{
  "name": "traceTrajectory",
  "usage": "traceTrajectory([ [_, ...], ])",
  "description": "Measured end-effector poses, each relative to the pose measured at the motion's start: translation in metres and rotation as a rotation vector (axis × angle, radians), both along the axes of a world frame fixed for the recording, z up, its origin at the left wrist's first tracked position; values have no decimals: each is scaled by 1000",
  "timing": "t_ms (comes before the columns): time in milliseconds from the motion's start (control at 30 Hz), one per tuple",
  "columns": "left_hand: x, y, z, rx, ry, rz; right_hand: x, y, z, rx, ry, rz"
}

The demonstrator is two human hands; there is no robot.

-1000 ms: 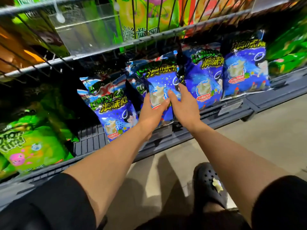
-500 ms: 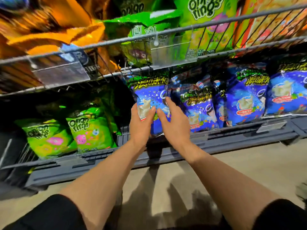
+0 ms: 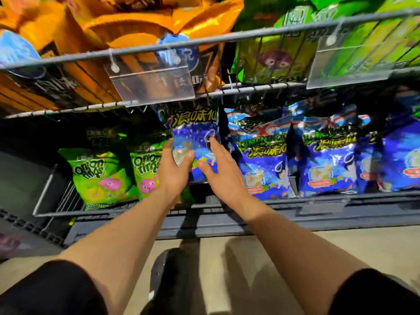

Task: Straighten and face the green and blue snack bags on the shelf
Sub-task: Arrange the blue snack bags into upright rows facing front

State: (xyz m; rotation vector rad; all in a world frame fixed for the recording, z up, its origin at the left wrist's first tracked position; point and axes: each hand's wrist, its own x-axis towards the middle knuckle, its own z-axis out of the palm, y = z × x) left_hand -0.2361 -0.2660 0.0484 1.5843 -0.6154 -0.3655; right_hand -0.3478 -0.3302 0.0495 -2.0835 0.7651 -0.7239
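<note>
Left hand grips the left edge of a blue snack bag, thumb curled over the front; right hand lies against its right side with fingers straight. The bag stands upright on the bottom shelf, long axis vertical, print facing out, its top just under the wire shelf above. It's a tight fit: green onion ring bags just left, more blue bags right. Upstairs holds orange bags and green ones.
</note>
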Motion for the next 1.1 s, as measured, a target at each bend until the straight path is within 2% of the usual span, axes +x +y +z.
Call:
traceTrajectory([
  [267,21,-54,-27,78,80,-19,10,-25,-21,30,134,-131],
  [400,22,-78,-34,212,25,110,11,-36,-24,-46,149,-216],
  [500,30,-95,-43,293,68,82,13,-47,-30,-118,188,-263],
  [533,29,-99,-41,291,82,60,12,-49,-31,-129,196,-275],
  [633,38,-118,-48,182,-96,108,11,-58,-37,-132,215,-283],
  [700,45,-128,-56,224,-128,123,14,-63,-43,-146,249,-268],
  [800,51,-139,-65,213,-82,102,18,-65,-46,-132,256,-255],
  [900,59,-153,-68,203,-105,185,19,-65,-47,-110,225,-271],
  [967,64,-161,-67,266,-119,207,19,-65,-50,-124,211,-269],
  [1033,68,-169,-73,234,-121,194,18,-66,-54,-121,201,-261],
  [1100,72,-177,-85,199,-26,120,16,-66,-58,-120,193,-258],
])
